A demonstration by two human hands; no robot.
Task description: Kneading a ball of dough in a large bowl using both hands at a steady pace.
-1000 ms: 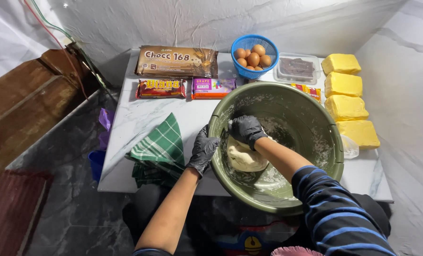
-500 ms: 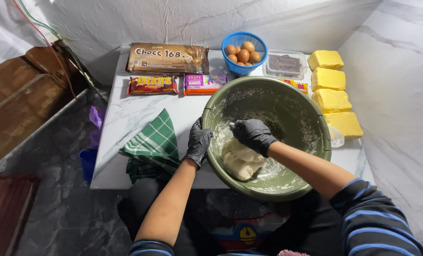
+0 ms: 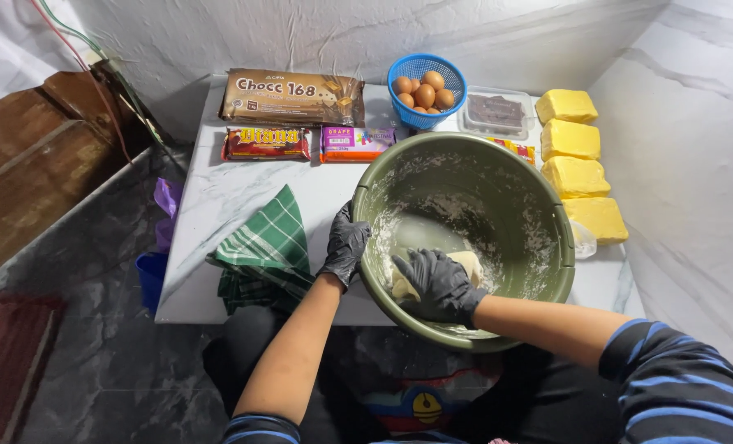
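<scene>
Nearest the camera, the right hand point(image 3: 437, 284), in a black glove, lies spread flat on a pale lump of dough point(image 3: 465, 265) at the near side of a big green basin point(image 3: 539, 238), fingers splayed and pressing down rather than pinching. The left hand point(image 3: 346, 247), also gloved, curls over the basin's left rim, closed around it and bracing it. The step in hand looks like kneading: the dough seems partly gathered, with flour still dusted up the basin's inner wall. Going on calls, in my judgement, for a firm push and fold with the right hand while the left holds the basin against sliding on the white table point(image 3: 218, 205). Left of the basin lies a folded green checked cloth point(image 3: 268, 247). At the right edge a row of four yellow blocks point(image 3: 576, 156) runs from near to far. Farther back lie two small packets point(image 3: 309, 143) and, beyond them, a long brown wrapped bar point(image 3: 292, 97). A blue basket point(image 3: 425, 89) holds brown eggs, and just right of it a clear tray point(image 3: 496, 113) holds dark pieces.
</scene>
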